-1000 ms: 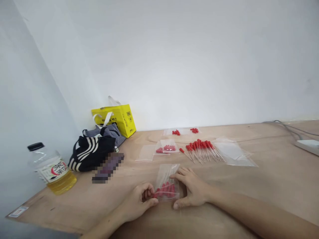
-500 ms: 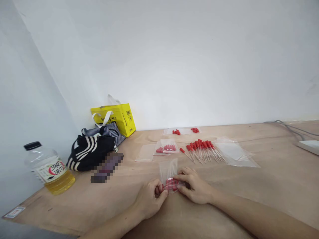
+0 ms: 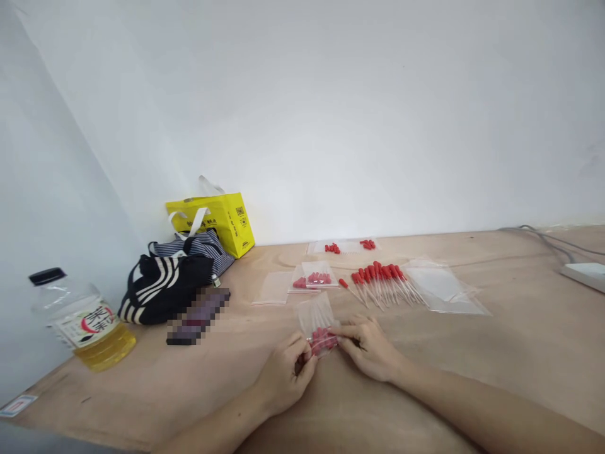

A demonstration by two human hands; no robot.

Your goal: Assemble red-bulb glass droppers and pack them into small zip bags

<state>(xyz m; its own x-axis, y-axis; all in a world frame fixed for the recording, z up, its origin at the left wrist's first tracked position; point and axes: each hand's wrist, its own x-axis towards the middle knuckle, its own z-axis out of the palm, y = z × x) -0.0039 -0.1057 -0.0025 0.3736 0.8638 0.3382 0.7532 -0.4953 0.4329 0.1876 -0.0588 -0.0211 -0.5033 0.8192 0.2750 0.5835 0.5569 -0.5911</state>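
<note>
Between my hands is a small clear plastic bag [image 3: 316, 310] with several red rubber bulbs [image 3: 323, 338] bunched at its near end. My left hand [image 3: 287, 369] pinches the bag's lower left corner between thumb and curled fingers. On the opposite side, my right hand [image 3: 366, 345] grips the bag's right edge with thumb and forefinger. Just beyond lie two more clear bags [image 3: 317, 267] holding red bulbs, one overlapping the other. A row of thin droppers with red bulbs [image 3: 382, 277] is spread out to their right.
Flat clear bags [image 3: 442, 287] lie right of the droppers, another bag [image 3: 273, 287] to the left. Loose red bulbs [image 3: 333, 248] rest on plastic by the wall. At left stand a bottle of yellow liquid [image 3: 89, 325], a black striped bag [image 3: 165, 287] and a yellow bag [image 3: 231, 221].
The bag in my hands has tilted, its far end leaning left. My right hand has risen slightly with its edge. The whole view has shifted a little.
</note>
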